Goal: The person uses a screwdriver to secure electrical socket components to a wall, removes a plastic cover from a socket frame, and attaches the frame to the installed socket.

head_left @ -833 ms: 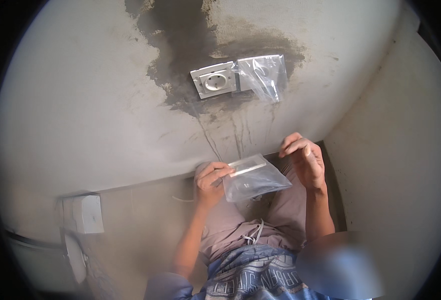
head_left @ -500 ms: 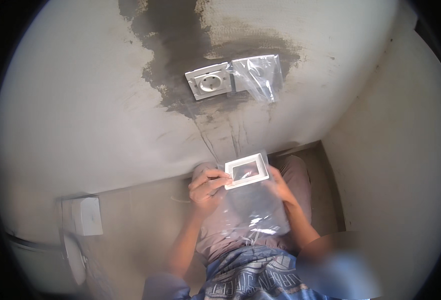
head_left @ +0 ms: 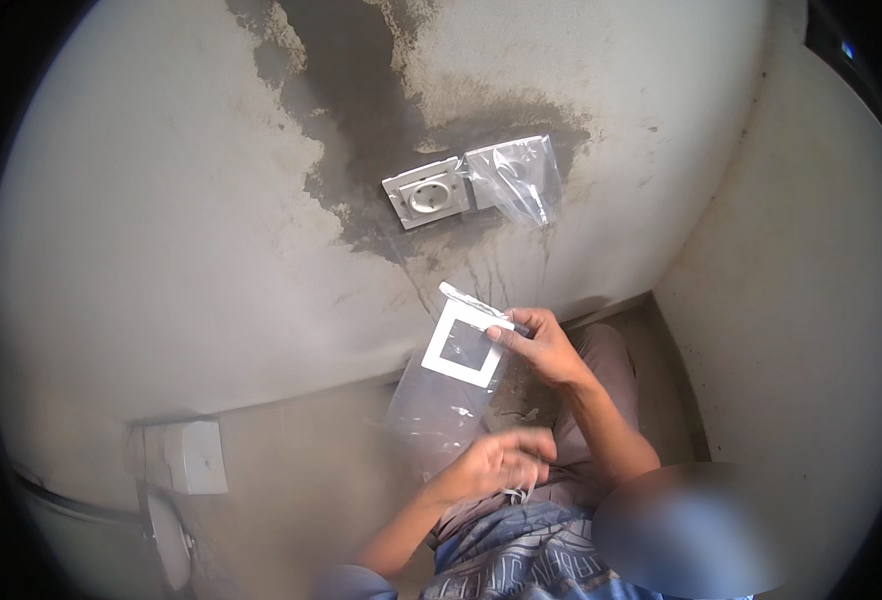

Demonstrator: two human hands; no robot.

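Observation:
My right hand (head_left: 541, 345) pinches a square white frame (head_left: 441, 355) and clear plastic bag (head_left: 426, 410) at the frame's upper right corner, with the bag hanging down to the left. My left hand (head_left: 491, 465) is below it, near my lap, motion-blurred, with fingers apart and loosely curved, holding nothing visible. Above on the wall, a white socket (head_left: 429, 198) with an exposed mounting plate sits beside a second white fitting (head_left: 511, 170) draped in clear plastic, both on a dark grey plaster patch (head_left: 361, 110).
A side wall (head_left: 791, 320) meets the socket wall at my right. My legs (head_left: 611, 380) are bent on the beige floor (head_left: 281, 500). A white box (head_left: 191, 455) stands at the left, near a pale curved object (head_left: 171, 535) that I cannot make out.
The frame and bag have risen and turned, now held up by my right hand. My left hand has let go and moved down toward my lap.

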